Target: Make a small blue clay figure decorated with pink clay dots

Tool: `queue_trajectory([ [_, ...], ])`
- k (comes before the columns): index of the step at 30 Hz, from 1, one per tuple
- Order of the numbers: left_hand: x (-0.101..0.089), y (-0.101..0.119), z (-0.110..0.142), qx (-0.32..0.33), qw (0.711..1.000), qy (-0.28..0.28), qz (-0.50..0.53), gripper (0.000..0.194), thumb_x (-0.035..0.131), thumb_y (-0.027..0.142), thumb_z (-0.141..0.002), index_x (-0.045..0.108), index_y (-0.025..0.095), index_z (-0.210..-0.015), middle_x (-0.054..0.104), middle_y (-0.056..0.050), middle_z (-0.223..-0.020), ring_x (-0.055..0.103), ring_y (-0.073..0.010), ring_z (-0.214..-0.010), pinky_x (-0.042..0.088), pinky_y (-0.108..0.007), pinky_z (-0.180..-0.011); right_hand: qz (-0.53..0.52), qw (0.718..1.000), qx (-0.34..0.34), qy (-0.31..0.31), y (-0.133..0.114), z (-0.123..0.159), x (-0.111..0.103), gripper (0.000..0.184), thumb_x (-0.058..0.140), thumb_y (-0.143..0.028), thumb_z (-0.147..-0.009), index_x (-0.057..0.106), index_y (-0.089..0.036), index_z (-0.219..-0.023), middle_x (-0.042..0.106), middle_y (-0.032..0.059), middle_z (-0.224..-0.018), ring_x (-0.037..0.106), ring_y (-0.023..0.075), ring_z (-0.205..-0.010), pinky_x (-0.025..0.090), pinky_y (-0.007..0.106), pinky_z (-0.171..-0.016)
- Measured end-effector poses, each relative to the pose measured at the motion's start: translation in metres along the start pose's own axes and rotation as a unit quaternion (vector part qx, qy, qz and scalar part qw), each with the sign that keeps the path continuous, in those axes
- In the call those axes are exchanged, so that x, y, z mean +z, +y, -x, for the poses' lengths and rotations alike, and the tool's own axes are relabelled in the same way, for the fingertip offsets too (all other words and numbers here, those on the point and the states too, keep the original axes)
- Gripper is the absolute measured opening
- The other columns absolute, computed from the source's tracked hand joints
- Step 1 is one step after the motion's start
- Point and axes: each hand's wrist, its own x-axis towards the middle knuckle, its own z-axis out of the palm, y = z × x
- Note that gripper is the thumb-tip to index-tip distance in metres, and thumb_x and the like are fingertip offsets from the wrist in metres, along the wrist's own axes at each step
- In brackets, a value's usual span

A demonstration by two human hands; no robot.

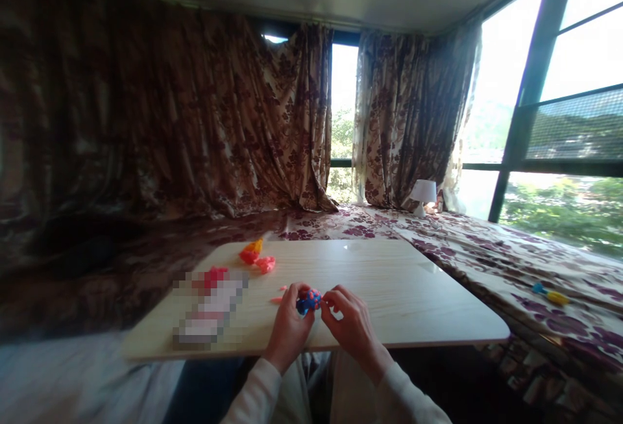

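Over the near edge of the table, my left hand [293,315] is closed round a small blue lump with pink dots [309,302], which looks like modelling clay. The thumb and fingertips of my right hand [346,315] are pinched together at the lump's right side. Whatever lies between those fingertips is too small to make out. Just left of my left hand, a thin orange-pink strip [276,299] and a tiny pink bit [283,288] lie on the tabletop.
On the pale wooden table [413,307], crumpled yellow-and-red packets [251,252] and a pink packet [265,264] lie at the back left. A blurred-out rectangular item [211,313] is at left. Beyond stand a white lamp [423,191] and a blue-and-yellow object [555,297].
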Motion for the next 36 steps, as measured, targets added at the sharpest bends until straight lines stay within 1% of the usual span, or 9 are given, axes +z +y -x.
queue_trajectory([
  [8,0.001,-0.002,0.000,-0.011,1.000,0.008,0.009,0.032,0.056,0.012,-0.067,0.051,0.019,-0.097,0.062,-0.004,-0.092,0.060,-0.0178,-0.089,0.047,-0.035,-0.083,0.038,0.999,-0.018,0.004,0.000,-0.001,0.002,0.009,0.054,-0.016,-0.077,0.060,-0.020,-0.071,0.057,-0.0011,-0.065,0.054,0.0104,-0.059,0.038,0.020,-0.056],
  [14,0.002,-0.003,0.001,-0.019,1.000,0.002,0.023,0.036,0.057,0.013,-0.067,0.050,0.020,-0.102,0.062,-0.006,-0.100,0.059,-0.0190,-0.097,0.045,-0.037,-0.088,0.053,0.999,-0.006,0.010,0.001,-0.001,0.004,0.012,0.052,-0.013,-0.075,0.057,-0.020,-0.067,0.055,-0.0015,-0.063,0.052,0.0103,-0.057,0.037,0.020,-0.055],
  [18,0.002,-0.003,0.001,-0.030,0.999,0.001,0.035,0.035,0.057,0.015,-0.068,0.049,0.021,-0.103,0.062,-0.005,-0.101,0.060,-0.0180,-0.097,0.045,-0.036,-0.087,0.047,0.999,-0.010,0.011,0.001,-0.001,0.004,0.015,0.050,-0.012,-0.077,0.057,-0.020,-0.067,0.055,-0.0013,-0.063,0.051,0.0103,-0.058,0.037,0.020,-0.055],
  [22,-0.001,-0.002,0.000,-0.045,0.998,0.003,0.048,0.034,0.058,0.017,-0.068,0.049,0.021,-0.101,0.064,-0.005,-0.098,0.061,-0.0189,-0.096,0.046,-0.035,-0.083,0.024,1.000,-0.004,0.010,-0.002,-0.001,0.000,0.016,0.050,-0.016,-0.082,0.058,-0.020,-0.069,0.055,-0.0007,-0.065,0.052,0.0103,-0.058,0.038,0.021,-0.057],
  [24,-0.003,-0.002,-0.001,-0.062,0.997,0.006,0.056,0.034,0.059,0.018,-0.068,0.049,0.020,-0.101,0.065,-0.006,-0.098,0.061,-0.0199,-0.096,0.046,-0.034,-0.080,0.002,1.000,-0.011,0.009,-0.004,-0.001,-0.003,0.016,0.048,-0.018,-0.084,0.060,-0.019,-0.073,0.056,0.0001,-0.066,0.052,0.0104,-0.059,0.040,0.021,-0.057],
  [26,-0.004,-0.001,-0.001,-0.077,0.995,0.005,0.067,0.035,0.059,0.017,-0.068,0.049,0.020,-0.102,0.065,-0.007,-0.099,0.062,-0.0202,-0.096,0.045,-0.034,-0.079,-0.019,0.999,-0.029,0.001,-0.005,-0.001,-0.006,0.017,0.045,-0.016,-0.085,0.062,-0.019,-0.082,0.056,0.0014,-0.069,0.052,0.0111,-0.060,0.041,0.022,-0.058],
  [30,-0.005,0.001,-0.002,-0.088,0.992,-0.011,0.092,0.036,0.057,0.018,-0.070,0.046,0.019,-0.104,0.065,-0.008,-0.101,0.062,-0.0197,-0.096,0.046,-0.034,-0.080,-0.023,0.998,-0.052,-0.022,-0.004,0.001,-0.006,0.026,0.043,-0.014,-0.085,0.063,-0.021,-0.099,0.057,0.0031,-0.073,0.053,0.0131,-0.065,0.041,0.024,-0.059],
  [33,-0.006,0.002,-0.002,-0.092,0.991,-0.021,0.094,0.036,0.057,0.018,-0.071,0.046,0.020,-0.105,0.066,-0.007,-0.100,0.062,-0.0194,-0.096,0.046,-0.034,-0.080,-0.007,0.998,-0.057,-0.037,-0.003,0.002,-0.005,0.029,0.043,-0.014,-0.085,0.064,-0.022,-0.104,0.057,0.0029,-0.072,0.053,0.0132,-0.065,0.041,0.024,-0.059],
  [36,-0.006,0.002,-0.002,-0.095,0.991,-0.018,0.094,0.037,0.057,0.018,-0.070,0.047,0.020,-0.105,0.066,-0.006,-0.099,0.062,-0.0190,-0.095,0.047,-0.032,-0.078,0.006,0.997,-0.067,-0.038,-0.002,0.002,-0.005,0.032,0.044,-0.012,-0.084,0.064,-0.023,-0.106,0.057,0.0023,-0.072,0.053,0.0128,-0.064,0.041,0.023,-0.059],
])
